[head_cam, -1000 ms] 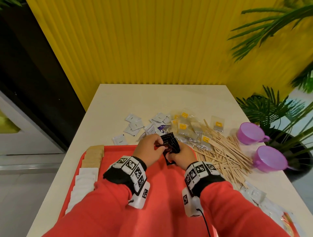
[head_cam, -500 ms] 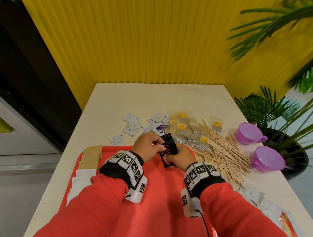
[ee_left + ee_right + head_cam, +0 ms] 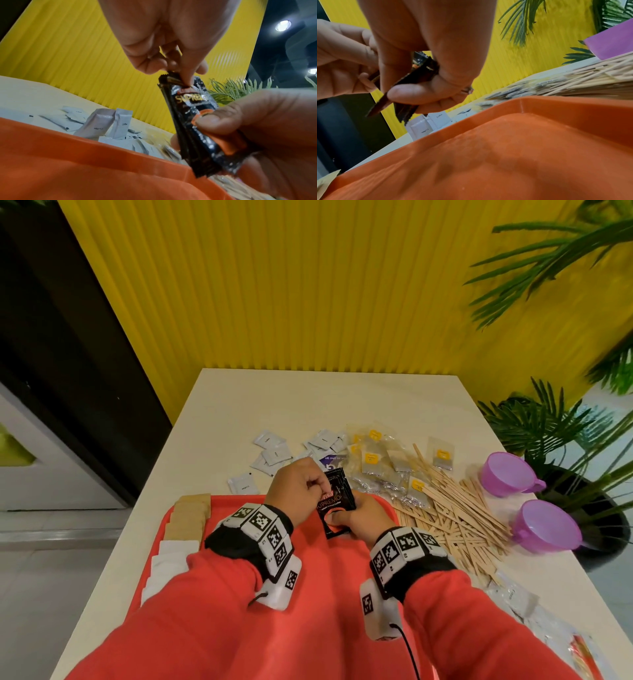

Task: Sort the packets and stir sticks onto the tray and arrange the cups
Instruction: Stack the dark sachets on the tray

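Both hands hold a small stack of black coffee packets (image 3: 334, 501) above the far part of the red tray (image 3: 318, 570). My left hand (image 3: 301, 491) pinches the stack's top edge (image 3: 171, 77). My right hand (image 3: 363, 517) grips its lower half, thumb on the front (image 3: 214, 121); the stack's edge (image 3: 419, 75) also shows in the right wrist view. White packets (image 3: 270, 451), clear tea-bag packets (image 3: 376, 460) and a heap of wooden stir sticks (image 3: 452, 518) lie on the table beyond and right of the tray. Two purple cups (image 3: 507, 474) (image 3: 544, 525) stand at the right edge.
Brown packets (image 3: 190, 515) and white packets (image 3: 171, 559) lie in a row along the tray's left side. More clear packets (image 3: 534, 611) sit at the table's near right. Potted palms (image 3: 555, 433) crowd the right edge; a yellow ribbed wall (image 3: 308, 285) stands behind.
The black packet stack has turned more upright in both hands, its printed face now toward me. Hands stay over the tray's far edge.
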`<control>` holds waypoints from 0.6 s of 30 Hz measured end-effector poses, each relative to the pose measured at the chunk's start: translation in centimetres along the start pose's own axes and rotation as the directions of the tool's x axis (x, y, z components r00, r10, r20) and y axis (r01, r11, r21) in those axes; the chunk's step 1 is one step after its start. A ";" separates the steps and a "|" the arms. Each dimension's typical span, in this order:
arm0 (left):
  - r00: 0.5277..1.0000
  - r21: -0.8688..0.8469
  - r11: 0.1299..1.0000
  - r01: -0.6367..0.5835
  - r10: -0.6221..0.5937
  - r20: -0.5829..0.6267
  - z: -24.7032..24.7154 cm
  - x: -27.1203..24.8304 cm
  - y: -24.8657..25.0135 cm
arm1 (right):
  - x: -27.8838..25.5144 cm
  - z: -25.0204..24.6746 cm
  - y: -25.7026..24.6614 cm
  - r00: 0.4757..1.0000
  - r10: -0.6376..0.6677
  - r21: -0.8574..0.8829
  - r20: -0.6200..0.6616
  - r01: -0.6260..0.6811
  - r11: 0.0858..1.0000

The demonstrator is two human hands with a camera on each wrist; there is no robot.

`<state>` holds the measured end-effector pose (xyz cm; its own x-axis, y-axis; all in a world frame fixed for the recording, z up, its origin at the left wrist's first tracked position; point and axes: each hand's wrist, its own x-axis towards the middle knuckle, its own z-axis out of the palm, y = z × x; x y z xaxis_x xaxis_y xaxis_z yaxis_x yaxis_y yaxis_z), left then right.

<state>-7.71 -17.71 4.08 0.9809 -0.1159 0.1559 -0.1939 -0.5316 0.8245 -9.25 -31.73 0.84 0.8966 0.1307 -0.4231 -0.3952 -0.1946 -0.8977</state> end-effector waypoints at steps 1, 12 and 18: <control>0.998 -0.025 0.999 0.021 -0.022 -0.062 -0.2 0.0 -0.1 | 0.0 0.1 -0.1 1.000 0.001 0.010 0.002 -0.001 1.000; 0.718 -0.208 0.720 0.662 -0.528 0.454 -2.0 -2.8 -2.5 | 0.4 3.2 0.3 0.997 0.012 0.228 0.071 -0.028 0.973; 0.701 -0.497 0.499 0.710 -0.570 0.430 -3.3 -4.1 -3.8 | 0.3 8.2 -0.3 0.995 -0.084 0.064 0.051 0.080 0.995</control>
<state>-10.94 -12.46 2.06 0.7923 -0.1389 -0.5940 0.6061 0.0690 0.7924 -10.45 -23.69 0.01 0.9152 0.1960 -0.3522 -0.3340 -0.1207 -0.9348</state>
